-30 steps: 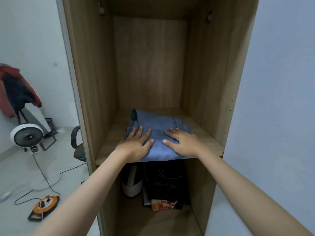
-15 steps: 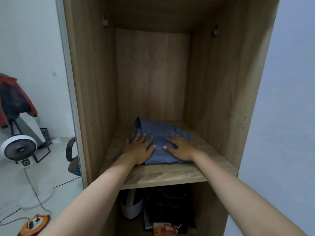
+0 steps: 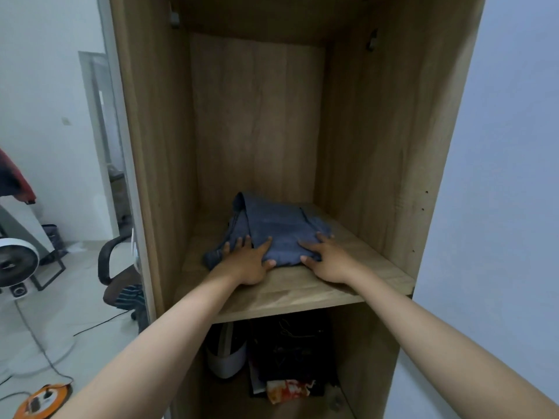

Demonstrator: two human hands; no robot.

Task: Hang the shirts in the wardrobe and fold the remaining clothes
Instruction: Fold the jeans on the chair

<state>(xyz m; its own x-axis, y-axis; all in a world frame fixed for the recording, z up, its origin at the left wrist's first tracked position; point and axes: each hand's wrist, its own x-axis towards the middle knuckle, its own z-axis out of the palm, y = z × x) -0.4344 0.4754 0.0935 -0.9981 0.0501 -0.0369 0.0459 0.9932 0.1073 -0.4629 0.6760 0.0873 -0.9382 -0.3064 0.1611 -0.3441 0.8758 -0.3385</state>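
A folded blue garment (image 3: 278, 225) lies on the middle shelf (image 3: 302, 294) of an open wooden wardrobe (image 3: 378, 131). My left hand (image 3: 246, 261) lies flat on the garment's near left edge, fingers spread. My right hand (image 3: 328, 260) presses flat on its near right edge, fingers apart. Neither hand grips the cloth. The garment sits well back from the shelf's front lip.
Below the shelf sit a white container (image 3: 225, 355), dark items (image 3: 293, 349) and a colourful packet (image 3: 289, 391). To the left stand an office chair (image 3: 121, 276), a white fan (image 3: 15, 264) and an orange cable reel (image 3: 42, 400) with cords on the floor. A red and dark garment (image 3: 12, 179) hangs at the far left.
Both hands have pushed the blue garment from the shelf's front edge deeper into the wardrobe. The camera has moved closer and tilted up.
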